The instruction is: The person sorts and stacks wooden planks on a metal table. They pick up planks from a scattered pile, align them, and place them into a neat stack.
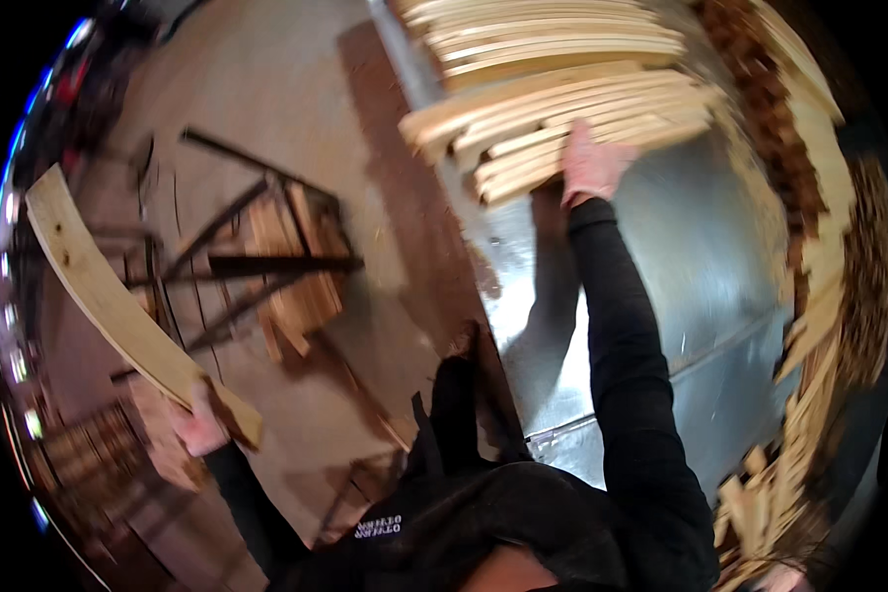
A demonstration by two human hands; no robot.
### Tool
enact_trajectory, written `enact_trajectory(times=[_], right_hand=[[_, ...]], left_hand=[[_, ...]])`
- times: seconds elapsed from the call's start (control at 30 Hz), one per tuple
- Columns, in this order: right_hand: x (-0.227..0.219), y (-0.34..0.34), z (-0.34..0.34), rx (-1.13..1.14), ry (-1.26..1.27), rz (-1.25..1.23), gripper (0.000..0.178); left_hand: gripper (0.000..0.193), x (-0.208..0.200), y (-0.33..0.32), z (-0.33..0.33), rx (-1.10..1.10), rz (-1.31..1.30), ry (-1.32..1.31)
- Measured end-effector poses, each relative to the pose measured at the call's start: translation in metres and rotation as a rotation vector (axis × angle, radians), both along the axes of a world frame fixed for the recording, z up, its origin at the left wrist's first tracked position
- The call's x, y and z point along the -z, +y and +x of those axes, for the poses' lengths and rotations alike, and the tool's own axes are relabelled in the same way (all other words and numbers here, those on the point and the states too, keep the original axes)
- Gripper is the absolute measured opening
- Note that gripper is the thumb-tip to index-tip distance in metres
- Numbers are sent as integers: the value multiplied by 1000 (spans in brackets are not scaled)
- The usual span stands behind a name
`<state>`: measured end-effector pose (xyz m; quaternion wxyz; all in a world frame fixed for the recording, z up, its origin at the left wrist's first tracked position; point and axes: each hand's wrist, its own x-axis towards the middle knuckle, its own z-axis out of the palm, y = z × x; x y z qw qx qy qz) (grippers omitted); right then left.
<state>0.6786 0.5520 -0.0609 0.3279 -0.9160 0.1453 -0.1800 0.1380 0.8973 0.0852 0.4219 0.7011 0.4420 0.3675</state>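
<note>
At the far left my left hand (203,424) is closed around the near end of a long pale wooden board (118,306), which slants away up and to the left. My right hand (594,166) reaches forward over a shiny metal table (701,237) and touches the near edge of a row of pale wooden strips (582,128). Its fingers look stretched out over the strips with the thumb apart, though motion blurs them. Further off, a second pile of wooden strips (553,35) lies on the same table.
Left of the table a dark metal frame rack (286,264) stands on the floor, with wooden pieces (291,237) in it. Along the table's right side run heaps of thin wood offcuts (809,296) and a dark brown ragged strip (770,109). Stacked wood (94,444) stands at lower left.
</note>
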Motion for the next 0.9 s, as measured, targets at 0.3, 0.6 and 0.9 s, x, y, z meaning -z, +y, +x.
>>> enact_trajectory(times=[0.3,0.6,0.9], right_hand=[[-32,-82,-96,-351,143,674,46],[4,-164,-207,-455,384,422,55],[-75,-270,-338,-609,189,-315,43]], left_hand=[[57,207,124,9,-367,-36,1112],[33,428,308,-39,321,307,1205],[27,274,-164,16,460,-669,448]])
